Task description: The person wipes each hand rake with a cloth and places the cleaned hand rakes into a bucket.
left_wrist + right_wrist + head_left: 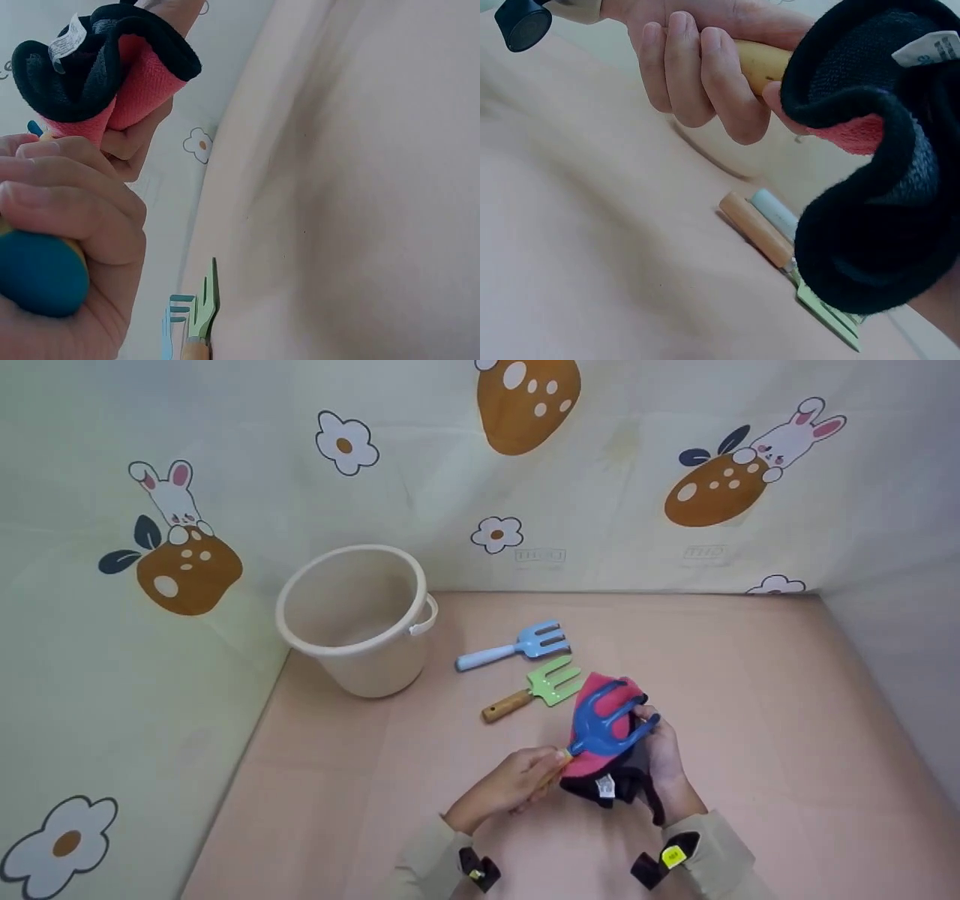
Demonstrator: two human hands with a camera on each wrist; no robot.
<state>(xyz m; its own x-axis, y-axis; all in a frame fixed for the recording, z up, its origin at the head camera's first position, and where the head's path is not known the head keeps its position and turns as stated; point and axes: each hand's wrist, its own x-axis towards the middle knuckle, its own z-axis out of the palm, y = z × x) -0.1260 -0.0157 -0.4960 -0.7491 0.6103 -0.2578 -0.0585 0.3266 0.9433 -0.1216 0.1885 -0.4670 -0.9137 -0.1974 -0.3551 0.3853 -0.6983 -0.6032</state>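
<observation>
My left hand (514, 780) grips the yellow handle (761, 66) of a blue hand fork (597, 733), its fingers curled round it. The handle's blue end (41, 274) pokes out of the fist in the left wrist view. Against the back of the fork lies a cloth (592, 765), pink on one side and dark grey on the other, with black edging and a white tag (605, 787). My right hand (666, 754) holds the cloth from the right, beside the tines. Part of its fingers is hidden behind cloth and fork.
A light green fork (553, 682) with a wooden handle lies just beyond my hands. Behind it is a light blue fork (541, 641). A cream bucket (382, 671) stands at the back left, near the printed wall covering (420, 495). The table (787, 720) is pinkish.
</observation>
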